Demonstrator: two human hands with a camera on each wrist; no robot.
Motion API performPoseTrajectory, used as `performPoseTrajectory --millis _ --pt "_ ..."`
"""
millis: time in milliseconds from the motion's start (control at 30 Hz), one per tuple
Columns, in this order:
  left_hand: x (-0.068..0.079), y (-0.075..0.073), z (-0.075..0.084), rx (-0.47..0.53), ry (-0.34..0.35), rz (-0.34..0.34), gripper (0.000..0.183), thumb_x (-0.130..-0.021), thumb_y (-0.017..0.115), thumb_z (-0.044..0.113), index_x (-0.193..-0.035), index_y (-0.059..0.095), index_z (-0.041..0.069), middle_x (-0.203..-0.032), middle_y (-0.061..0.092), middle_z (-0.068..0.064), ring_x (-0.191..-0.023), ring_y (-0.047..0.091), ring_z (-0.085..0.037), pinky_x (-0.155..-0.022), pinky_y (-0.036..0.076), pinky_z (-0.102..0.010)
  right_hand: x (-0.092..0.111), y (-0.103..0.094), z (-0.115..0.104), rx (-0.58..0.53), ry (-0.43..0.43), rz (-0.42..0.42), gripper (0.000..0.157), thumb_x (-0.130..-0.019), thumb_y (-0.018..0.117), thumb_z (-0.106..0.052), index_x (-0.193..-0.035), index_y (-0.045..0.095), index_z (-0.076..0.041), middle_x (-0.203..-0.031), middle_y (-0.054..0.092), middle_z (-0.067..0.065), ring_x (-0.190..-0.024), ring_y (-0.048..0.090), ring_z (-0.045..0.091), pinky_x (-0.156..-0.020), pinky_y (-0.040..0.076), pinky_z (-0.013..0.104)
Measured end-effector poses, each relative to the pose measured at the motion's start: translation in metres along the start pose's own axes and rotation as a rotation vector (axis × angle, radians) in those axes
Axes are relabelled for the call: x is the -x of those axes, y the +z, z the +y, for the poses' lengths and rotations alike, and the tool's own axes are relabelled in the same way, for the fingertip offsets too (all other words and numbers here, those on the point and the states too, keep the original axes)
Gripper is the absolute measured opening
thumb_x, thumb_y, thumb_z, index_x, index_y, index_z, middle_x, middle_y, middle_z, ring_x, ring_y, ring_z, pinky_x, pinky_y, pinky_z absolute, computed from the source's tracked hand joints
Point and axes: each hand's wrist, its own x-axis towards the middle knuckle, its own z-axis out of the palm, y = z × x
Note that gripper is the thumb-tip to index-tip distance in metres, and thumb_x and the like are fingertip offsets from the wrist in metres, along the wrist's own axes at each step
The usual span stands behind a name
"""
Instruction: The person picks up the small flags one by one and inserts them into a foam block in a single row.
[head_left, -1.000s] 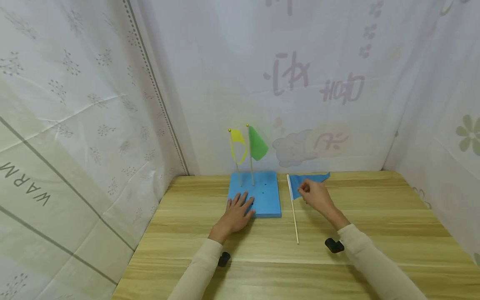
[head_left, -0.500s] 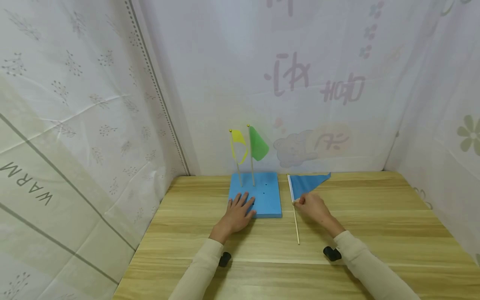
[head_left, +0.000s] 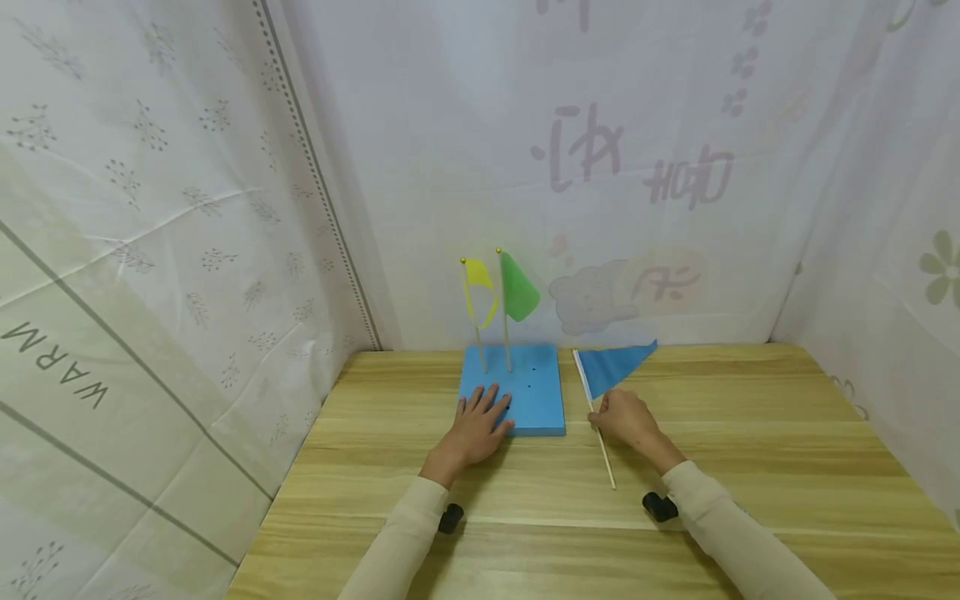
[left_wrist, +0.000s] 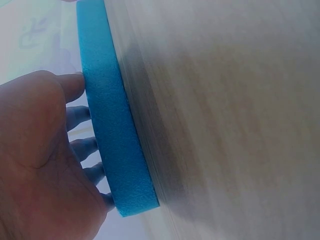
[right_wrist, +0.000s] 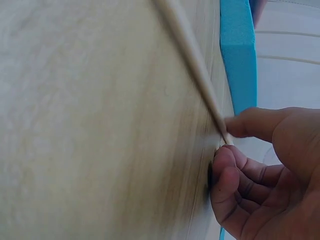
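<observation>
My left hand [head_left: 475,429] rests with spread fingers on the front left of a blue foam board [head_left: 536,408]; the left wrist view shows the fingertips on the top of the board's thick edge [left_wrist: 112,125]. To the right, my right hand [head_left: 628,419] pinches the thin wooden stick of a blue triangular flag [head_left: 611,367] just below the cloth. In the right wrist view the stick [right_wrist: 192,55] runs between thumb and curled fingers. A yellow flag [head_left: 478,272] and a green flag [head_left: 519,292] stand in the back left of the board, the yellow one leaning slightly.
Several small dark holes show in the board, one [head_left: 528,386] right of centre. The wooden table [head_left: 525,550] reaches back to a patterned curtain [head_left: 450,167], with more curtain on both sides. A black wrist device [head_left: 660,506] sits below the right sleeve.
My right hand has moved from the blue flag's cloth down to its stick and taken hold of it. The stick's lower end has swung to the right. The left hand has stayed put.
</observation>
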Motion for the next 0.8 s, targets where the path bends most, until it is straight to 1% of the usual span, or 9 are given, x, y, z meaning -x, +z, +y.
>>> performPoseTrajectory --millis 67,100,167,267,333,433,533,633,800 --pt "0.0 -0.001 0.0 0.004 0.0 0.002 0.062 -0.116 0.042 0.045 -0.17 0.032 0.016 -0.179 0.018 -0.015 -0.166 0.011 -0.044 -0.131 0.012 -0.07 0.0 -0.001 0.001 -0.022 -0.016 0.002 0.048 -0.096 0.073 -0.018 -0.056 0.047 -0.017 -0.051 0.037 -0.008 -0.047 0.033 0.009 -0.048 0.028 0.025" --pt "0.0 -0.001 0.001 0.007 0.0 0.003 0.062 -0.116 0.042 0.045 -0.17 0.033 0.016 -0.179 0.019 -0.015 -0.166 0.011 -0.044 -0.131 0.012 -0.07 -0.002 0.002 0.007 -0.034 -0.056 0.015 0.048 -0.095 0.071 -0.017 -0.055 0.045 -0.02 -0.05 0.035 -0.01 -0.046 0.03 0.008 -0.047 0.026 0.025" --pt "0.0 -0.001 0.001 0.012 0.002 0.007 0.061 -0.116 0.043 0.044 -0.169 0.034 0.015 -0.179 0.019 -0.016 -0.166 0.012 -0.044 -0.131 0.012 -0.07 -0.001 0.002 0.007 -0.052 -0.078 0.023 0.05 -0.093 0.068 -0.014 -0.053 0.04 -0.022 -0.049 0.03 -0.012 -0.045 0.025 0.007 -0.046 0.023 0.024" --pt "0.0 -0.001 0.001 0.008 -0.001 0.001 0.061 -0.116 0.042 0.044 -0.169 0.033 0.016 -0.179 0.019 -0.015 -0.166 0.011 -0.044 -0.131 0.012 -0.07 -0.002 0.002 0.01 -0.056 -0.103 0.042 0.049 -0.09 0.067 -0.012 -0.051 0.039 -0.024 -0.048 0.027 -0.014 -0.044 0.022 0.005 -0.044 0.021 0.024" --pt "0.0 -0.001 0.001 0.01 -0.003 0.001 0.061 -0.116 0.042 0.043 -0.169 0.034 0.016 -0.179 0.019 -0.015 -0.166 0.011 -0.044 -0.131 0.012 -0.07 0.001 -0.002 0.003 -0.061 -0.068 0.031 0.05 -0.09 0.067 -0.012 -0.05 0.039 -0.023 -0.047 0.027 -0.014 -0.044 0.022 0.005 -0.044 0.022 0.023" --pt "-0.001 -0.001 0.001 0.007 -0.005 0.0 0.061 -0.116 0.042 0.043 -0.169 0.033 0.015 -0.179 0.019 -0.015 -0.166 0.011 -0.044 -0.131 0.012 -0.07 0.001 -0.004 0.002 -0.06 -0.041 0.012 0.05 -0.091 0.068 -0.014 -0.049 0.04 -0.022 -0.046 0.027 -0.013 -0.043 0.023 0.006 -0.044 0.022 0.023" --pt "-0.001 -0.002 0.002 -0.003 -0.01 -0.014 0.061 -0.116 0.042 0.042 -0.17 0.032 0.015 -0.179 0.017 -0.016 -0.166 0.01 -0.044 -0.131 0.011 -0.07 0.001 -0.007 -0.001 -0.064 -0.004 -0.015 0.052 -0.092 0.067 -0.013 -0.048 0.042 -0.02 -0.043 0.032 -0.011 -0.04 0.03 0.007 -0.044 0.026 0.022" --pt "0.001 -0.005 0.005 -0.005 -0.01 -0.016 0.06 -0.116 0.045 0.039 -0.169 0.034 0.013 -0.178 0.02 -0.018 -0.165 0.012 -0.046 -0.13 0.012 -0.071 0.0 -0.008 -0.001 -0.059 0.02 -0.022 0.051 -0.093 0.068 -0.011 -0.048 0.046 -0.018 -0.041 0.04 -0.009 -0.038 0.043 0.009 -0.043 0.034 0.022" --pt "0.004 -0.009 0.009 -0.006 -0.01 -0.007 0.059 -0.116 0.046 0.038 -0.168 0.037 0.011 -0.177 0.022 -0.018 -0.165 0.016 -0.046 -0.13 0.014 -0.07 0.002 -0.01 -0.004 -0.095 0.041 -0.02 0.039 -0.093 0.069 -0.008 -0.055 0.06 -0.007 -0.047 0.06 0.003 -0.042 0.062 0.016 -0.044 0.048 0.025"
